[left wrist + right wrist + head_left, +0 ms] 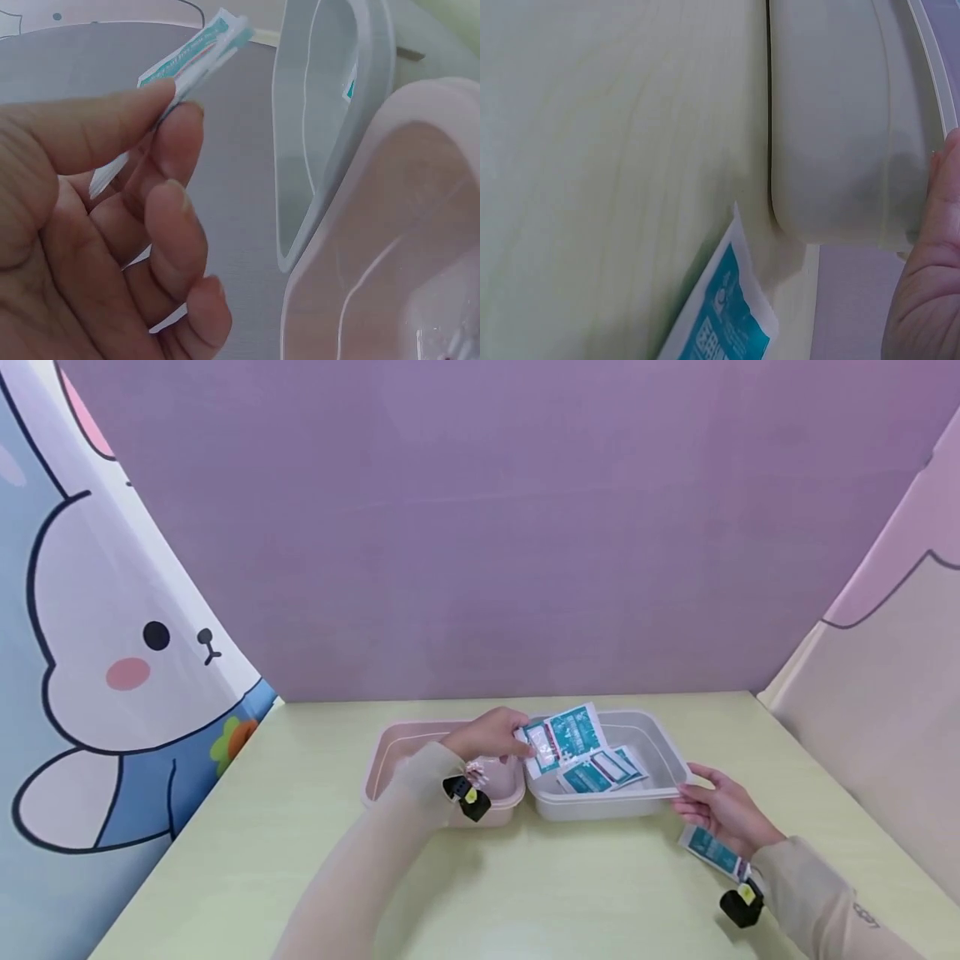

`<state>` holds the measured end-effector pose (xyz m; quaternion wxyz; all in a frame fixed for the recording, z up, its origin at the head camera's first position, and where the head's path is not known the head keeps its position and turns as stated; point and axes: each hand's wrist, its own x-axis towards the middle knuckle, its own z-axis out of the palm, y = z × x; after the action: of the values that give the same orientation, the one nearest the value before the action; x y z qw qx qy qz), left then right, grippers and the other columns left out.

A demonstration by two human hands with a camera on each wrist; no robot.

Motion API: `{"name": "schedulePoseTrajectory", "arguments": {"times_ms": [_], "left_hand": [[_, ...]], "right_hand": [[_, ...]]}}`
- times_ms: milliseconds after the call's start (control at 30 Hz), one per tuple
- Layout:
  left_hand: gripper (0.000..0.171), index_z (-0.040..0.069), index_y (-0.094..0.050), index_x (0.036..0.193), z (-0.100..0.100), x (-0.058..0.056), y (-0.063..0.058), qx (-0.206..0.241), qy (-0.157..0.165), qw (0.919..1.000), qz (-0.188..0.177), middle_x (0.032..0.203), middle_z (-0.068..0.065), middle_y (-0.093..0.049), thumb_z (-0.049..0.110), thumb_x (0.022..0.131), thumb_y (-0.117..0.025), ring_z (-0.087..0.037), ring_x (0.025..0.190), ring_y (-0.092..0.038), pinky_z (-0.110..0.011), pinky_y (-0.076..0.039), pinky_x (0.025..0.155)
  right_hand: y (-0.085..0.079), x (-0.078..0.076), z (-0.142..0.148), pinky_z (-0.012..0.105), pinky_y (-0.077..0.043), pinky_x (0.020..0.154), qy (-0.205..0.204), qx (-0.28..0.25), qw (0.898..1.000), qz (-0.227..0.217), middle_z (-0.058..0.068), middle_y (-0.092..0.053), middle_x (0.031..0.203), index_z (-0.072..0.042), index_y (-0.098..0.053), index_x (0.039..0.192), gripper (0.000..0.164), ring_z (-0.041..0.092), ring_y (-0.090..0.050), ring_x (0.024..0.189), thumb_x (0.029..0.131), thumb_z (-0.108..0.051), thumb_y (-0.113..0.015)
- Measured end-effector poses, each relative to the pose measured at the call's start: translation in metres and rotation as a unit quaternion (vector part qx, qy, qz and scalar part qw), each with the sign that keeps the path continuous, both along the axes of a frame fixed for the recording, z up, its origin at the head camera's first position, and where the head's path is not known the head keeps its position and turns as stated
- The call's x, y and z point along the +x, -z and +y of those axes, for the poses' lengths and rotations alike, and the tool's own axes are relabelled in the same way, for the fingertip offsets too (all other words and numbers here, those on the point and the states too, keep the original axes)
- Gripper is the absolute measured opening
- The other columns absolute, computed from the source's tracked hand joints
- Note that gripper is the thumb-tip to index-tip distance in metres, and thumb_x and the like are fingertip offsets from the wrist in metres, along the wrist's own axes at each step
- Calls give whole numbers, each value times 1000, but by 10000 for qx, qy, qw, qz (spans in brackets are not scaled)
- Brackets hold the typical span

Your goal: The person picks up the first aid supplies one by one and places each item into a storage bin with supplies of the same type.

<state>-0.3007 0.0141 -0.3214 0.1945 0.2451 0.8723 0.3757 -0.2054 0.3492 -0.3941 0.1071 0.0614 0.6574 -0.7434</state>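
My left hand (487,735) pinches a teal-and-white sachet (537,752) between thumb and index finger, over the left side of a light grey plastic bin (600,810). In the left wrist view the sachet (191,56) appears nearly edge-on. More teal-and-white sachets (600,771) lie inside the grey bin, overlapping one another. With thumb and fingers at its front right corner, my right hand (723,810) grips the grey bin's rim. Beneath that hand, another sachet (712,850) lies on the table; its printed end (724,307) shows in the right wrist view.
A pink plastic bin (382,752) stands left of the grey one, side by side, with clear wrapped contents (495,772) partly hidden by my left arm. Both rest on a pale yellow table (570,885). A purple panel (510,543) rises behind, with printed cloth at both sides.
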Motion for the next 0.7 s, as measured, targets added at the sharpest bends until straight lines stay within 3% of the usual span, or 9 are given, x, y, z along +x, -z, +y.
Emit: {"name": "schedulePoseTrajectory", "arguments": {"times_ms": [467,700], "left_hand": [[13,4,-67,102,9,-18,2,35,279,9996,69,83,0,-58,10,91,-68,-14,62,-46,-22,-42,55],[7,6,-66,92,20,-20,1,25,33,10000,16,77,-2,-62,12,91,-68,-15,63,-47,-26,-42,57]], "right_hand": [[-2,4,-7,24,-56,70,81,91,9999,-55,1,-70,82,3,-1,151,69,12,-70,71,102,-9,-48],[-4,5,-8,25,-56,71,88,38,9999,-92,2,-70,83,3,-4,150,66,12,-70,72,102,-8,-48]]}}
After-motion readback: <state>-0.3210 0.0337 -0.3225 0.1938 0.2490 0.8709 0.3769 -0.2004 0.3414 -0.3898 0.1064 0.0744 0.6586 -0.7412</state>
